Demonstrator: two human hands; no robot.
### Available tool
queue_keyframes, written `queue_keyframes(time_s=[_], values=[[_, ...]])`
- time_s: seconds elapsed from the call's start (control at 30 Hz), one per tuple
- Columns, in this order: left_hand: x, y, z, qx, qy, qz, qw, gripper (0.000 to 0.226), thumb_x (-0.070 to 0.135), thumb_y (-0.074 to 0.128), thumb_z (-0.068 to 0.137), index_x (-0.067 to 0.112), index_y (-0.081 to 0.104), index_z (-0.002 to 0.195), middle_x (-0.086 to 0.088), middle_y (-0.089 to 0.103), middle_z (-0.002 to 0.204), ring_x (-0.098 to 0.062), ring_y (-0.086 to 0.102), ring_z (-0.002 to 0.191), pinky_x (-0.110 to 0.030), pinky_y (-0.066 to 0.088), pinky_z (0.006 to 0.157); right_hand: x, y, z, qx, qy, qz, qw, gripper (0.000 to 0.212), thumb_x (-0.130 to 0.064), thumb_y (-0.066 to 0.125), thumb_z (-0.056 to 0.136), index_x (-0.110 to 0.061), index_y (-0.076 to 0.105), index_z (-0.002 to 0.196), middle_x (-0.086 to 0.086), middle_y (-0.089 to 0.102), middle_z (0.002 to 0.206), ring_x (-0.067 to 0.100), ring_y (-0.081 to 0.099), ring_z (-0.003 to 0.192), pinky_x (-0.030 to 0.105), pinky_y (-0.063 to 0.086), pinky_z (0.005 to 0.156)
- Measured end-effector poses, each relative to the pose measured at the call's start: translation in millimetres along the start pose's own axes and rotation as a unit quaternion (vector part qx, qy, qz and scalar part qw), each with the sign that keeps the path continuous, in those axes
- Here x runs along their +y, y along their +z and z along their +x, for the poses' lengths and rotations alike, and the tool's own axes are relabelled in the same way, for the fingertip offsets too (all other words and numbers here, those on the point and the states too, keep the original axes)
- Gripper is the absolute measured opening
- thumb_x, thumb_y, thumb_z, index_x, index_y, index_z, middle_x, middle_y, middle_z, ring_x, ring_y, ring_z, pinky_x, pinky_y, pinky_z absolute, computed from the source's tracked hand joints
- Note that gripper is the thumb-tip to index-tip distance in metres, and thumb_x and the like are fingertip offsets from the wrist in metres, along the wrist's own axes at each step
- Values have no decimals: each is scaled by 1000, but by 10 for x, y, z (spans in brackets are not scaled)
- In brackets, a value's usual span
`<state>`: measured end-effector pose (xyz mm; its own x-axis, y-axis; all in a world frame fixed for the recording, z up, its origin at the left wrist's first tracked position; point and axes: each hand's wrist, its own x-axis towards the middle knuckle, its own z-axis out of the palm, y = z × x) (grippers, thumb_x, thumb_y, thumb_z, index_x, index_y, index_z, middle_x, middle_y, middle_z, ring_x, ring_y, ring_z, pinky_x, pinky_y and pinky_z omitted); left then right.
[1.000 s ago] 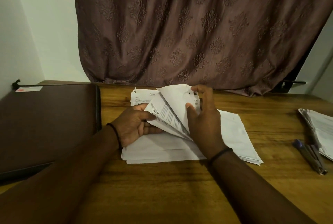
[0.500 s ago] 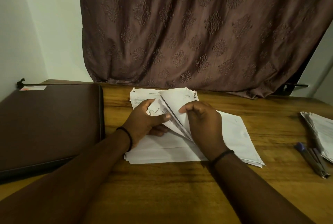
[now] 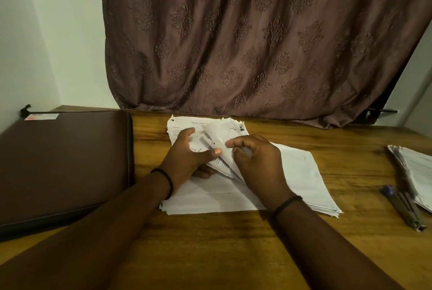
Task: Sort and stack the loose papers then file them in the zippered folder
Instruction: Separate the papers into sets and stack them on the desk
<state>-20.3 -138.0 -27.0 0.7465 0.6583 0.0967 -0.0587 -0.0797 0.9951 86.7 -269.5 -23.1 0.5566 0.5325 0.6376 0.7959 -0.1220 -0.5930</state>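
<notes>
A loose stack of white papers [image 3: 301, 173] lies on the wooden table in front of me, its edges uneven. My left hand [image 3: 187, 159] grips several lifted sheets at the stack's upper left, thumb on top. My right hand [image 3: 257, 163] curls its fingers round the same folded-up sheets [image 3: 222, 140] from the right. A printed page [image 3: 184, 124] shows beyond my hands. The dark brown zippered folder [image 3: 63, 163] lies closed to the left of the papers.
A second pile of papers [image 3: 416, 173] sits at the table's right edge, with two pens [image 3: 402, 205] beside it. A brown patterned curtain [image 3: 257, 44] hangs behind the table. Bare wood [image 3: 222, 247] lies between the stack and me.
The lifted sheets have come down lower toward the stack. My right hand's fingers have curled in over them, and my left thumb has moved across on top.
</notes>
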Motion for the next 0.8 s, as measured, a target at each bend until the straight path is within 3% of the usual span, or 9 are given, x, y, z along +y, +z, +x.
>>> queue_keyframes(time_s=[0.13,0.2,0.27,0.37,0.47,0.6,0.63,0.73,0.8], values=[[-21,0,4,63,60,72,994,78,19,83,74,28,30,129,-1,62,98,-27,68,67,-36,59,53,15,-6,12,39,1,-2,999,22,-1,65,85,-17,77,93,-5,70,99,1,58,90,-6,31,85],[-52,-24,30,88,87,116,986,60,30,83,72,20,39,111,-10,63,96,-29,66,69,-40,59,54,20,-7,16,53,4,-5,999,22,-1,65,85,-16,78,93,-2,71,99,4,60,91,-5,32,85],[-62,-37,30,90,98,172,976,50,52,78,72,14,49,86,-11,64,77,-32,65,65,-47,58,59,24,-10,21,64,1,-17,998,22,-1,65,84,-16,78,94,0,72,100,6,61,91,-4,32,84],[-17,11,-21,71,73,210,972,79,82,58,68,3,60,63,-9,65,59,-26,61,57,-47,58,69,21,-12,22,75,-11,-38,996,22,0,64,84,-14,78,95,2,72,100,11,64,91,-3,31,84],[47,94,-37,67,67,205,974,82,75,52,73,-5,67,71,-13,68,65,-27,62,60,-41,52,67,0,-37,12,59,-11,-57,997,20,-5,63,89,-14,77,100,2,71,105,8,61,91,-5,29,80],[31,139,58,105,60,214,969,44,39,71,82,-2,65,68,-15,66,69,-31,61,72,-42,46,68,-8,-65,5,50,-31,-76,995,22,-7,61,91,-13,76,105,5,71,110,15,63,95,2,32,81],[38,147,71,114,52,221,967,37,38,71,79,2,68,78,-9,69,76,-27,62,79,-36,46,71,-10,-72,7,52,-34,-78,995,22,-6,61,91,-13,76,105,5,71,109,15,63,95,3,32,82],[42,177,76,117,43,258,958,70,54,65,72,4,61,121,-3,64,123,-24,56,119,-33,43,102,2,-74,10,71,-42,-62,995,21,-4,62,89,-14,76,101,3,71,106,10,61,94,3,33,83],[93,230,33,128,59,270,953,54,43,65,82,5,63,121,-7,60,128,-27,54,122,-42,43,105,11,-77,13,64,-15,-11,998,19,-6,63,89,-16,75,99,-4,71,102,2,57,90,0,34,82]])
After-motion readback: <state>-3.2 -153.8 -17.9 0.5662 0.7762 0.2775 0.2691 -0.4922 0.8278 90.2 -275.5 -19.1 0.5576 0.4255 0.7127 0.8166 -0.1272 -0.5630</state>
